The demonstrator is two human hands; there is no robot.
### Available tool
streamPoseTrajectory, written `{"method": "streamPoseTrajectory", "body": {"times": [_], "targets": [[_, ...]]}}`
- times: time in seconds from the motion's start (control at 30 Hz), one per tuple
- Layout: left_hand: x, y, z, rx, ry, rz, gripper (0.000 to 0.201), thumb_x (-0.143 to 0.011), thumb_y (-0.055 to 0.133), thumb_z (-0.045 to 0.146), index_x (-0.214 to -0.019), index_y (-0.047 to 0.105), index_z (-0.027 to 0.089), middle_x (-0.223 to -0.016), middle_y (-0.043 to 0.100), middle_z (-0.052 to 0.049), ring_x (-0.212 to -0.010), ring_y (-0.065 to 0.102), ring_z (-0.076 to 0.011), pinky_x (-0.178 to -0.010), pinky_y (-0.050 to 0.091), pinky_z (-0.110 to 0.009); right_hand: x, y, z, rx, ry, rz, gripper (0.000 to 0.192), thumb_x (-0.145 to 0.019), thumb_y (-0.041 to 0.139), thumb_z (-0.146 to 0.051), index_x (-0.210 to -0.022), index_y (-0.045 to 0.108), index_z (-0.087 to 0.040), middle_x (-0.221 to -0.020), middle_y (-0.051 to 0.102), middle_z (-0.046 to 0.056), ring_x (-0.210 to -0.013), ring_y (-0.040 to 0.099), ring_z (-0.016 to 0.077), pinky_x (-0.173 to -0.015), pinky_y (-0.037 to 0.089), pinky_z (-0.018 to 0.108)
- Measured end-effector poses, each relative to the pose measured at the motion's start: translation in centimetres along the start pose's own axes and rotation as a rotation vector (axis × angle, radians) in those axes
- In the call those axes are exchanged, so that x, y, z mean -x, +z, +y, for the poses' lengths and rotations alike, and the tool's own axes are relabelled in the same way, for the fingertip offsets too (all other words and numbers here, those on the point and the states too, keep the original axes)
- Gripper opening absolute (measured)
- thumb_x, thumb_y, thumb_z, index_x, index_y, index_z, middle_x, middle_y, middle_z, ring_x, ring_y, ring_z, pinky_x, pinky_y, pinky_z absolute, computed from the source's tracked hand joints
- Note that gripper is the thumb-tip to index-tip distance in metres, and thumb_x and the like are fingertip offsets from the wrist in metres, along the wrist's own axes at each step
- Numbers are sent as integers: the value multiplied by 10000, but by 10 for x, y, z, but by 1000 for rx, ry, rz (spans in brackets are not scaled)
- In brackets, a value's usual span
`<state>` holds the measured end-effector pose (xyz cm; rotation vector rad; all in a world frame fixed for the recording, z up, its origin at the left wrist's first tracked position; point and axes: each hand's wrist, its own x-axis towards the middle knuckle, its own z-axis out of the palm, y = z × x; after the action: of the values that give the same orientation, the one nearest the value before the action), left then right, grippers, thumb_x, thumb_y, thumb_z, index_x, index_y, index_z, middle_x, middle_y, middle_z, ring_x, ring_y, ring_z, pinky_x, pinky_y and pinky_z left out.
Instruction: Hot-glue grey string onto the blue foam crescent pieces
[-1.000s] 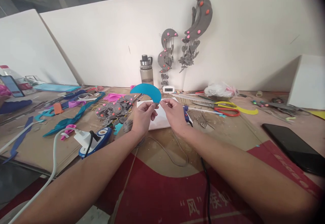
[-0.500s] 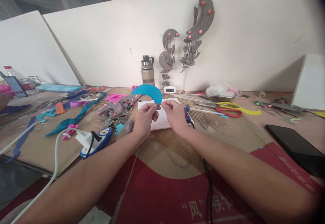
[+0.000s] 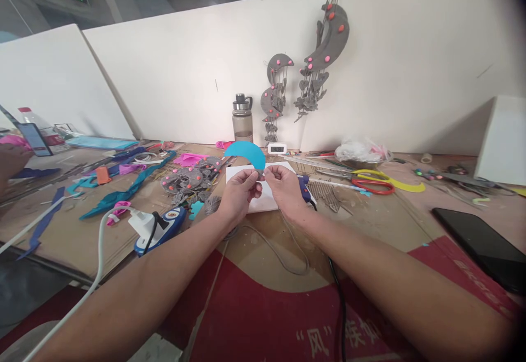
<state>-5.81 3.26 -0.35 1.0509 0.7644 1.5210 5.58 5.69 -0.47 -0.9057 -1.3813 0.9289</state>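
A blue crescent-shaped cutout (image 3: 247,153) stands up over a white board (image 3: 265,203), its lower tip pinched between the thumb and fingers of my left hand (image 3: 240,191). Right beside that tip, my right hand (image 3: 284,188) is closed in a pinch. A thin grey cord (image 3: 296,271) loops on the cardboard and runs up under my right hand, into its grip; the fingertips hide its end. Partly behind my right wrist lies a blue tool (image 3: 304,188) with a black cable. A ball of grey cord (image 3: 212,204) sits left of the board.
Grey crescents with pink dots (image 3: 189,178) lie left; others hang on the white wall. Further left are a blue-and-white power strip (image 3: 166,230) and a person's hand (image 3: 14,162). Scissors (image 3: 373,181) and a black phone (image 3: 482,247) lie right. A bottle (image 3: 242,118) stands behind.
The view has shifted slightly, so everything sits a little lower and further right. Both hands keep their pinches at the blue crescent's tip; the crescent looks slightly more tilted.
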Motion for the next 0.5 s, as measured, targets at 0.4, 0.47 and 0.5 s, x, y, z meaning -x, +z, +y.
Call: {"method": "streamPoseTrajectory", "body": {"times": [0.4,0.47,0.5], "targets": [[5,4,-3,-436,65,84,304,-724,699,353,-876,525,155,-809,666,-66,-625,674,-178,-408,487,-232,4,-2,2,106,-25,-23,210,-793,543,-407,-806,606,-208,-763,651,31,-702,585,177,-652,475,316],[5,4,-2,-485,80,98,286,-742,679,376,-845,526,157,-770,666,-61,-580,668,-171,-369,464,-212,8,-3,-1,166,-77,-54,199,-810,531,-395,-821,616,-215,-795,651,32,-724,573,181,-665,467,320],[5,4,-2,-487,80,109,276,-746,673,377,-827,528,157,-744,662,-56,-562,664,-167,-361,459,-207,10,-3,-3,206,-112,-67,190,-818,525,-382,-821,618,-217,-805,649,31,-732,565,180,-677,459,321]]}}
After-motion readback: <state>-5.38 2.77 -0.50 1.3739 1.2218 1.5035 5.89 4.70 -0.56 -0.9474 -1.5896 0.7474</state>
